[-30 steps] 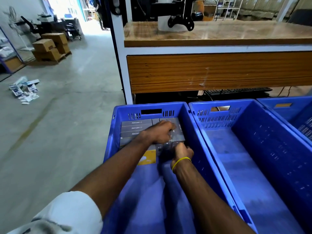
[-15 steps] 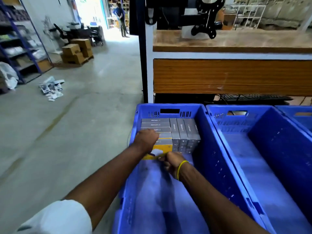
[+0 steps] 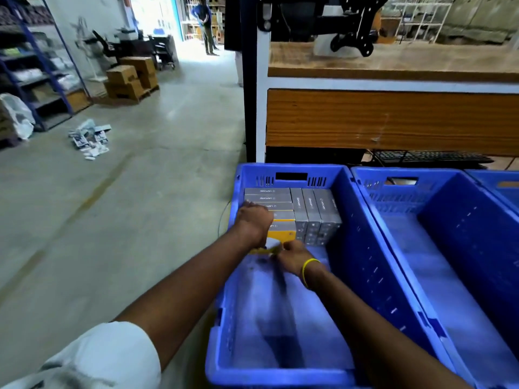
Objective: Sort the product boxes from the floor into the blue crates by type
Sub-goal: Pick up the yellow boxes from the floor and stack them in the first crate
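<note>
Over on the far left, a loose heap of product boxes (image 3: pixel 88 140) lies on the concrete floor, well apart from the crates, so there's plenty left to sort. Into the action: the left hand (image 3: pixel 254 220) is down on the row of boxes against the left wall of the first blue crate (image 3: pixel 269 377), knuckles up. Whether it grips or just presses, I can't tell. Just beside it, the yellow box (image 3: pixel 282 235) sits at the near end of that row, and the right hand (image 3: pixel 292 256) has its fingers curled onto the box's near end; the two hands are close together, almost touching. To the right, the grey boxes (image 3: pixel 314 213) stand packed side by side at the crate's far end. This looks like the seating step, squaring the yellow one against its neighbours. Next move, I'd say: let go, then back to the floor heap. The middle crate (image 3: pixel 477 237) and the third crate (image 3: pixel 497 182) show no boxes
</note>
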{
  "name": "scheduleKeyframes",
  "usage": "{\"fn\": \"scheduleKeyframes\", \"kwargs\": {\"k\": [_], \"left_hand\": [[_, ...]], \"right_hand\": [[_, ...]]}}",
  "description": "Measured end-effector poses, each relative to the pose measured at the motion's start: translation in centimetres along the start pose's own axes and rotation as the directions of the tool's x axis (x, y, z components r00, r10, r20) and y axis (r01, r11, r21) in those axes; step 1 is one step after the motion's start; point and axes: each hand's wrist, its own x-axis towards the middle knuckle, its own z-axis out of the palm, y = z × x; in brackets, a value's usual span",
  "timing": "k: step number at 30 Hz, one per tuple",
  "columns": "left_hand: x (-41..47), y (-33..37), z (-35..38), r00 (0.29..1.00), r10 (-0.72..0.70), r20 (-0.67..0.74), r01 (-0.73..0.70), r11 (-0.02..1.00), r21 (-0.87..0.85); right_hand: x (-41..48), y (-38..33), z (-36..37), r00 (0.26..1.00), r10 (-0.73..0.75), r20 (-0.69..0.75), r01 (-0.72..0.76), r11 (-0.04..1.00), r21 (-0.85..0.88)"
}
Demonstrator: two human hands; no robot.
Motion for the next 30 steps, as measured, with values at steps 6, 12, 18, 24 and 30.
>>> {"fn": "scheduleKeyframes", "kwargs": {"k": [6,12,18,24,30], "left_hand": [[-3.0,-1.5,-1.6,0.975,-0.082,-0.205,0.033,0.972,-0.232],[-12.2,-5.1,-2.7,0.802,-0.532,-0.272,0.219,0.684,-0.696],[-27.0,-6.8,0.9,0.654,-0.756,-0.002,0.560,0.486,-0.671],[-46.0,3.9,10.3,0.368,-0.844,0.390,0.847,0.132,-0.514],[-65.8,23.1,19.1,0.015,-0.645,0.764,0.897,-0.329,-0.296]], "right_hand": [[-4.1,-1.2,-1.6,0.992,-0.106,-0.064,0.073,0.920,-0.385],[-7.0,-5.5,1.1,0.848,-0.521,-0.096,0.433,0.787,-0.440],[-13.2,-10.3,10.8,0.591,-0.746,0.305,0.792,0.465,-0.397],[-24.4,-2.7,20.5,0.365,-0.576,0.731,0.925,0.315,-0.214],[-33.4,11.6,27.4,0.177,-0.124,0.976,0.977,0.143,-0.159]]}}
